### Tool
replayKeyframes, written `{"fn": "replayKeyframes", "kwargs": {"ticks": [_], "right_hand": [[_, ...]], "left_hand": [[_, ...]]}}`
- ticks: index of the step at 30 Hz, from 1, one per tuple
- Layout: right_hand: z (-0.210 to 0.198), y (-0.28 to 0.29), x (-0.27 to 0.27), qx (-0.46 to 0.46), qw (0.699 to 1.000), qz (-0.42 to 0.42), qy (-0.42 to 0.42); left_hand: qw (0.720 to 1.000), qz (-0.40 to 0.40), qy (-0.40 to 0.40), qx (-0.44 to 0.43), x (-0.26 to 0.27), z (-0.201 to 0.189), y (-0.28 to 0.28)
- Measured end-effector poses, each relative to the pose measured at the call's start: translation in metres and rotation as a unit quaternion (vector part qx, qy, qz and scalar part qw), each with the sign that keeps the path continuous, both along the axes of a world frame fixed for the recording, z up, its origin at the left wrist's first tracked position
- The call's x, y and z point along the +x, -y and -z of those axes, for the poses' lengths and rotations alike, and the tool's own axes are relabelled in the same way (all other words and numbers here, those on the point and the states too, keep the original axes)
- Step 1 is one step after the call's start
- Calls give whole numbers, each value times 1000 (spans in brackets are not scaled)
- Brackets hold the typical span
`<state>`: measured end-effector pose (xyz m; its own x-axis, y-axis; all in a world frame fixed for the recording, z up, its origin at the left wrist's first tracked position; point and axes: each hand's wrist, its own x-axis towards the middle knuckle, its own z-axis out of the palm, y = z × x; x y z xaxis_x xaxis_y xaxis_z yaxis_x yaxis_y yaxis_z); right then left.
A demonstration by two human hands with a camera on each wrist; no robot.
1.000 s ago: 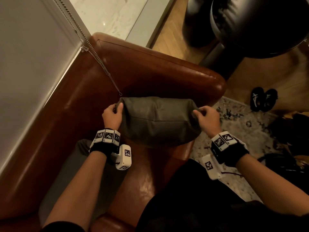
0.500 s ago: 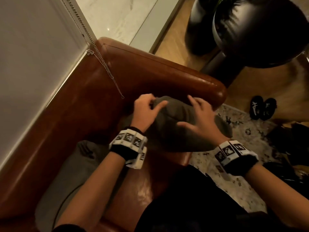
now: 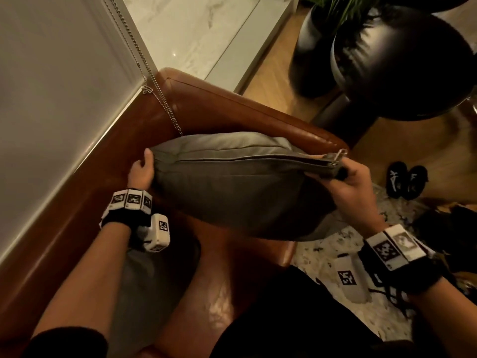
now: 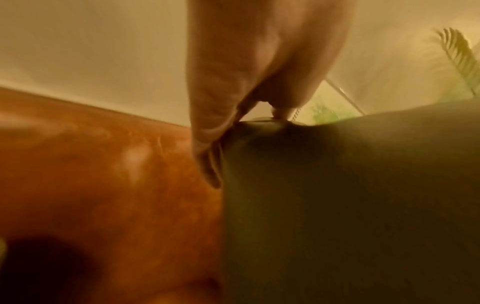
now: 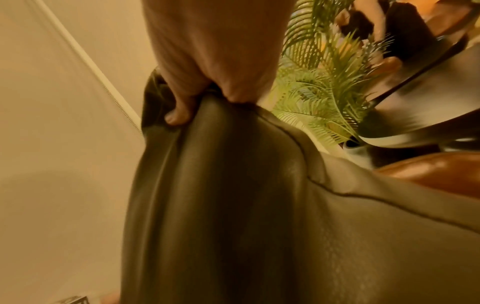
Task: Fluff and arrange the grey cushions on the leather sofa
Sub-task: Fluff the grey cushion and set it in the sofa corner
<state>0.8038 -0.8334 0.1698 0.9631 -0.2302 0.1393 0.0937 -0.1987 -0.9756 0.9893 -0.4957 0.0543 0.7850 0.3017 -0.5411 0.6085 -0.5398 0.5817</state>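
Now zipper-edge up, cushion (image 3: pixel 232 192) regripped.

- Grey cushion (image 3: pixel 232 192), plain, with a darker grey zip seam.
- Sofa (image 3: pixel 232 112) in glossy reddish-brown leather.
- Wristbands (image 3: pixel 130 202) black, carrying white tiles printed with black square codes.
- Rug (image 3: pixel 322 254) pale with dark speckles.
- Shoes (image 3: pixel 406 179) black with white marks.
- Plant (image 5: pixel 319 98) green, feathery fronds.
- Floor (image 3: pixel 278 81) honey-coloured wood.

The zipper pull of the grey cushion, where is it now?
In the head view, the zipper pull sits at the cushion's right corner, just above the right hand.
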Motion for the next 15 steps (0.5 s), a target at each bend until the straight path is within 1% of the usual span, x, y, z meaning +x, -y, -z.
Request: {"fn": "replayKeyframes", "kwargs": {"ticks": [2, 3, 5, 6, 7, 8, 9, 10, 11, 12, 13, 14, 15], "right_hand": [[-1, 7, -1, 39, 999, 20, -17], [4, 13, -2, 47, 998, 40, -32], [30, 32, -3, 24, 990, 111, -87], [48, 44, -5, 6, 978, 157, -137], [66, 56, -7, -15, 959, 201, -197], [82, 64, -10, -35, 937, 231, -259], [96, 66, -13, -48, 917, 240, -314], [106, 63, -14, -62, 907, 224, -350], [110, 54, -13, -81, 911, 187, -358], [110, 41, -10, -96, 927, 137, -337], [106, 24, -4, -100, 946, 79, -297], [101, 6, 3, -103, 958, 19, -266], [97, -10, 11, -115, 962, -28, -248]], "left_hand": [[991, -67, 67, -96, 7, -6, 5], [983, -93, 95, -124, 7, -11, 9], [972, -98, 126, -170, 5, -24, 22], [965, -96, 135, -205, 2, -31, 30], [957, -82, 144, -238, -2, -38, 41], [952, -57, 153, -260, -6, -45, 53], [949, -20, 161, -272, -12, -49, 68], [948, 25, 169, -267, -19, -51, 83], [950, 74, 175, -249, -29, -51, 101], [951, 125, 175, -223, -41, -47, 120], [951, 174, 170, -189, -56, -43, 139], [950, 214, 164, -156, -72, -39, 157], [948, 244, 157, -132, -88, -36, 173]]}}
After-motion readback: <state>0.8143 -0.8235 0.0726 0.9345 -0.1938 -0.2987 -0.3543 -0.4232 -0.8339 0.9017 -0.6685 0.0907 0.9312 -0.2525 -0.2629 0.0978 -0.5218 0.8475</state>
